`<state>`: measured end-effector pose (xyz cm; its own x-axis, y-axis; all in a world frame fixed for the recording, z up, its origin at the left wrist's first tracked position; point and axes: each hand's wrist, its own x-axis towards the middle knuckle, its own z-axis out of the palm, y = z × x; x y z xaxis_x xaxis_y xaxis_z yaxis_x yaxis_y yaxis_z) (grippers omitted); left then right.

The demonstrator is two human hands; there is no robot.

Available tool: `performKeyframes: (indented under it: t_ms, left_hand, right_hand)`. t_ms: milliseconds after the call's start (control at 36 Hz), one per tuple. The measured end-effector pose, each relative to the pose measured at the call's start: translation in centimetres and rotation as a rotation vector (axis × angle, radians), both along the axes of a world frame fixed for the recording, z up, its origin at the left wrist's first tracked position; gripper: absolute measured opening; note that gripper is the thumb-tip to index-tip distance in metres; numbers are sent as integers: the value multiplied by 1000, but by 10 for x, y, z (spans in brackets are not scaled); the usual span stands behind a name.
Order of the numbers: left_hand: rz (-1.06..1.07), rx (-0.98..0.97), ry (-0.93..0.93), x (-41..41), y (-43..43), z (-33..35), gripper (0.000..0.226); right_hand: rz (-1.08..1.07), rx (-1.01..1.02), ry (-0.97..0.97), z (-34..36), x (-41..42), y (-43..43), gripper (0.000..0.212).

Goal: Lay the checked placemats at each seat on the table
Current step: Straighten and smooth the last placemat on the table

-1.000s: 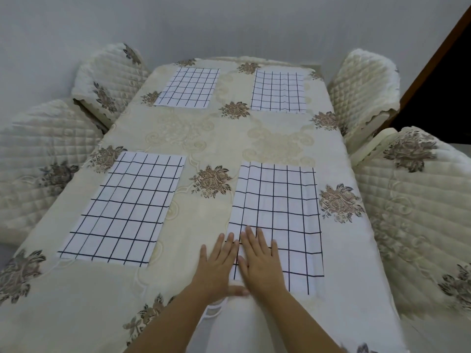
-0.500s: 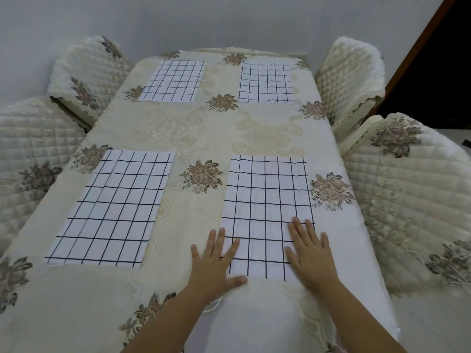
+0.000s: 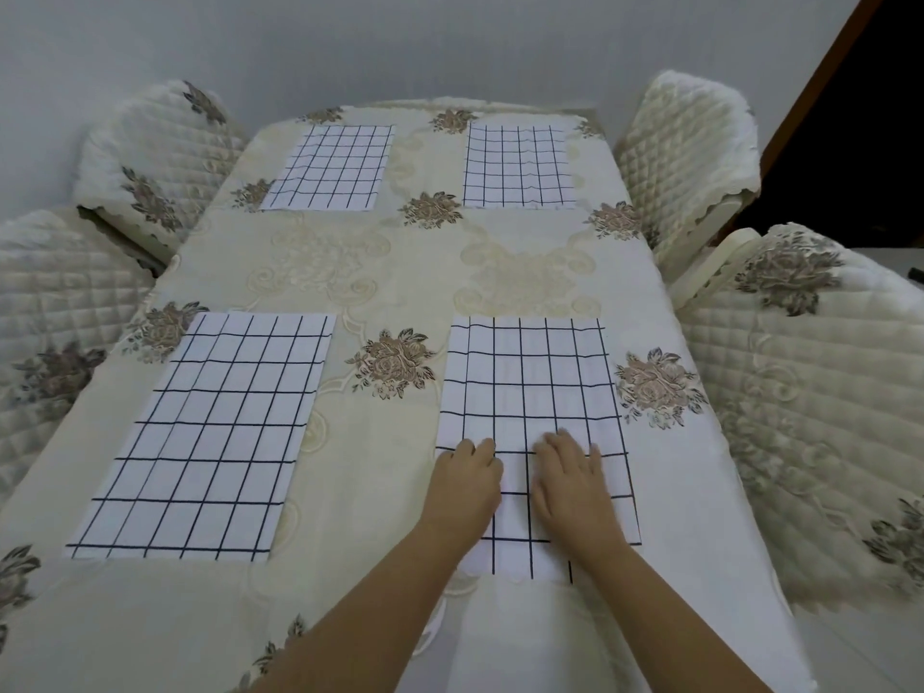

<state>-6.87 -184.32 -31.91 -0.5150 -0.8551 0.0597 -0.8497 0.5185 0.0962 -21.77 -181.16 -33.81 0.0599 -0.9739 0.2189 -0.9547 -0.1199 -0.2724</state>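
Four white placemats with thin dark checks lie flat on the desk (image 3: 400,272), long sides running 12 to 6 o'clock. Seen from the desk's middle, the far-left placemat (image 3: 330,167) lies at 11 o'clock, the far-right placemat (image 3: 517,167) at 1, the near-left placemat (image 3: 200,437) at 7, slightly skewed, and the near-right placemat (image 3: 535,382) at 5, its near edge rumpled.

The placemats (image 3: 530,392) look like matt woven cloth, the tablecloth (image 3: 400,272) satiny embroidered fabric, the chair covers (image 3: 820,392) quilted.

Left hand (image 3: 467,485) and right hand (image 3: 570,485) lie palm-down side by side, forearms extended.
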Motion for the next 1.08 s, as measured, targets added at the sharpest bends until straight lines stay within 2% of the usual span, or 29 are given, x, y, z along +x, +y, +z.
performKeyframes:
  t_ms: [111,194,278,306,472,639,694,778,861,917,1000,1083]
  left_hand:
    - [32,-17,66,-3,-11,-5,37]
    - [22,-46,132,-4,-20,-12,37]
    - [0,-79,226,1,-20,-25,25]
    - [17,-65,242,3,-18,-30,28]
    - [191,152,126,16,-21,-30,62]
    - [254,215,74,15,-28,-34,74]
    - [273,292,91,14,-29,-29,71]
    - [250,278,67,16,-30,-25,72]
    - [227,263,172,17,-34,-25,77]
    - [248,247,252,17,-40,-25,73]
    - [246,211,169,11,-55,-16,62]
    - [236,270,34,4,-68,-14,79]
  right_hand:
    - [55,129,-100,-5,28,-17,42]
    - [23,131,-120,-10,35,-22,45]
    - [-44,147,-60,-15,33,-24,46]
    - [-54,154,-49,-16,32,-24,46]
    - [-124,242,57,-16,14,-25,57]
    - [-265,249,84,-17,-18,-22,63]
    - [-309,246,91,-16,-27,-20,65]
    - [-358,249,86,-16,-34,-19,66]
    - [-377,232,65,-10,-31,-22,66]
    - [-368,190,50,-3,-25,-30,61]
    - [-265,203,73,9,-11,-49,58]
    - [-143,229,70,13,3,-70,57]
